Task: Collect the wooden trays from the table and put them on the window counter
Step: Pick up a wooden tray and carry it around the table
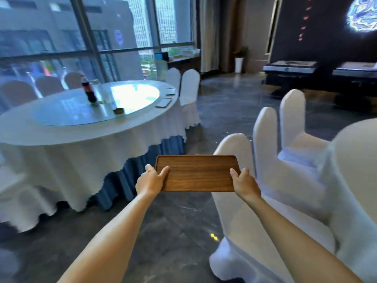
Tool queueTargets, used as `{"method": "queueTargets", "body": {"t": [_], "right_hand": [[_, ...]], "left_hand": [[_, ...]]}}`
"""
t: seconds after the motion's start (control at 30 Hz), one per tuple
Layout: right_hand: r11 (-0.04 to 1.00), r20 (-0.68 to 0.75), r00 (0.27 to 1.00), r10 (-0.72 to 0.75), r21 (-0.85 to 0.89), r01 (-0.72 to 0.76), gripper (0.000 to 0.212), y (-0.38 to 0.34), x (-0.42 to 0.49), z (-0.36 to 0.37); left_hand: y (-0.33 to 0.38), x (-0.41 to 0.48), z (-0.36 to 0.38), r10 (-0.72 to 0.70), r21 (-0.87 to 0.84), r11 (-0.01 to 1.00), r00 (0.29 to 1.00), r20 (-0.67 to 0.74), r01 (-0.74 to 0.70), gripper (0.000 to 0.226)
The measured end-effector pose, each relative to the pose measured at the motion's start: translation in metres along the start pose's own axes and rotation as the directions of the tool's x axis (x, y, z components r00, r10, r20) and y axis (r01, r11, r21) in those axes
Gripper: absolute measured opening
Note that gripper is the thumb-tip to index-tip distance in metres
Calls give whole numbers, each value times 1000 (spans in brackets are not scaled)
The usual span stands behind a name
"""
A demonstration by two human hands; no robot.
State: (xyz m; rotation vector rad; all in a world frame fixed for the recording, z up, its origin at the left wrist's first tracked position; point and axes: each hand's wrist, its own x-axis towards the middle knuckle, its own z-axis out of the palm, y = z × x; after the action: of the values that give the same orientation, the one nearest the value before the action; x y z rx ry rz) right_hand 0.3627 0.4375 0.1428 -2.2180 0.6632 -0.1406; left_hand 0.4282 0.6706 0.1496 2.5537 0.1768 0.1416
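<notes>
We see a wooden tray [195,173] held out level in front of the person, in the air above the dark floor [179,221], between a round table on the left and a row of covered chairs on the right. The left hand [151,180] has its grip pinching the tray's left short edge, thumb lying on the top surface and the other fingers hidden beneath. The right hand [243,183] has its grip pinching the right short edge in the same way, thumb on top. The tray looks empty, its raised rim running all round. The round table [67,137] stands to the left and farther off, draped in a white cloth over a blue skirt, with a glass turntable [95,107] on it. A dark soda bottle [88,90] stands upright on the turntable, and a small dark pot [119,111] sits near its near edge. Two flat dark pieces [164,103] lie near the table's right rim; we cannot tell what they are. White-covered chairs [265,170] crowd the right side, just beside the tray. Far off by the window, a counter [183,58] carries some blurred things.
</notes>
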Motion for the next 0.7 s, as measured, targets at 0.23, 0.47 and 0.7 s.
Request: {"method": "queueTargets", "body": {"t": [0.23,0.47,0.7], "right_hand": [[995,97,991,-95,-25,98,51,-96,81,98],[985,160,974,-160,-33,168,51,-174,216,193],[983,166,972,-166,-46,175,49,-260,359,247]], "left_hand": [[-71,115,-23,-117,-5,993,991,-65,117,58],[-102,273,-1,-199,-27,980,976,-88,197,57],[-88,449,5,-234,-26,972,968,-89,233,61]]}}
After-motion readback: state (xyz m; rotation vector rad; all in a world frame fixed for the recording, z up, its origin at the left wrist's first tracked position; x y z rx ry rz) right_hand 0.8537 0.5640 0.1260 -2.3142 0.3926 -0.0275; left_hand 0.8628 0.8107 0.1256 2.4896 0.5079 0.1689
